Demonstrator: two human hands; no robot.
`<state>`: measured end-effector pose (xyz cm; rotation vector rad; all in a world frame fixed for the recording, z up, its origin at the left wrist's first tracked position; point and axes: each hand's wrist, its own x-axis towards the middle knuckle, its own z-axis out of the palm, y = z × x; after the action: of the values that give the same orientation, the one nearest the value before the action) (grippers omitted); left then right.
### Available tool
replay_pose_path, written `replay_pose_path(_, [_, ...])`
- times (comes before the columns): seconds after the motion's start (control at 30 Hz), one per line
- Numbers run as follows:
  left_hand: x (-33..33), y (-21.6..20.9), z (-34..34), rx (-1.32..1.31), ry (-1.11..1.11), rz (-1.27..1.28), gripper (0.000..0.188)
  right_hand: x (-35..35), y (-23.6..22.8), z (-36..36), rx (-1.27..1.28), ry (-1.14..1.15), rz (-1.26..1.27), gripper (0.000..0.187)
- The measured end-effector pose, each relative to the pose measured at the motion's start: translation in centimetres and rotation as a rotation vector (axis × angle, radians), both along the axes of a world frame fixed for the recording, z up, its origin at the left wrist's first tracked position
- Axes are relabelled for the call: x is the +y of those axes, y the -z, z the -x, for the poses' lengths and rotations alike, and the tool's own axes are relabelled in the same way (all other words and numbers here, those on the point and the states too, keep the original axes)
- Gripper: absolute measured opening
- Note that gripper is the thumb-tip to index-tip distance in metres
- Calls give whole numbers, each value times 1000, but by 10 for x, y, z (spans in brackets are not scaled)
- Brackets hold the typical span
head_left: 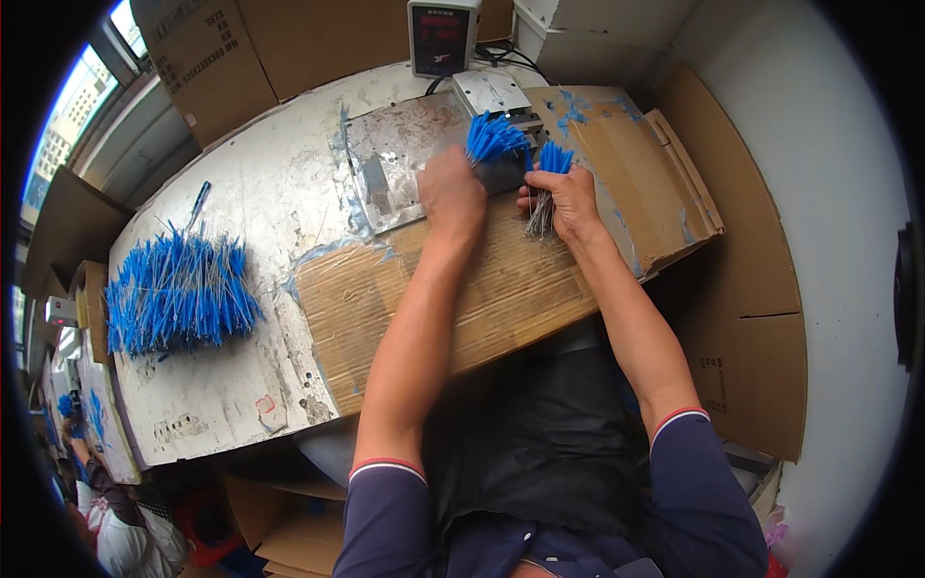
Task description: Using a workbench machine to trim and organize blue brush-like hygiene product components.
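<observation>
My left hand (453, 196) is closed around a bundle of thin wires with blue sleeved ends (497, 138); the blue ends fan out beyond the fist, up and to the right. In my right hand (570, 199) is a smaller bunch of the same blue-ended wires (554, 157). Its blue ends point away from me, and bare silvery strands (540, 217) hang below the fingers. Both hands are side by side near a small metal machine (489, 91) at the far edge of the worktable. A large heap of blue-ended wires (178, 294) lies on the left.
A display box (442, 40) with cables stands behind the machine. A worn metal plate (385, 144) and taped cardboard (385, 299) cover part of the white table (217, 385). A pen-like tool (199, 202) lies beyond the heap. Cardboard walls surround the right side; another person (125, 539) is at lower left.
</observation>
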<state>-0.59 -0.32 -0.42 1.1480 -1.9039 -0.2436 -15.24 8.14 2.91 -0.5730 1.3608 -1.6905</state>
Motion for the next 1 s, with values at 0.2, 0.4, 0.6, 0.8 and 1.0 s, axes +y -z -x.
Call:
replay_pose_path(0.2, [0,-6,-6,239,-138,-143,9,-10,-2,-5,61,-31,-78,11])
replay_pose_path(0.4, [1,-4,-5,255,-150,-188,9,-27,-4,-7,235,64,-166,11])
replay_pose_path(0.6, [-4,-4,-4,246,-142,-178,14,-40,-1,-5,291,134,-169,18])
replay_pose_path(0.8, [-2,-3,-2,196,-108,-74,15,-37,-3,-8,191,150,-121,15])
replay_pose_path(1.0, [1,-1,-1,88,-20,-82,17,-24,-8,0,-25,30,-83,21])
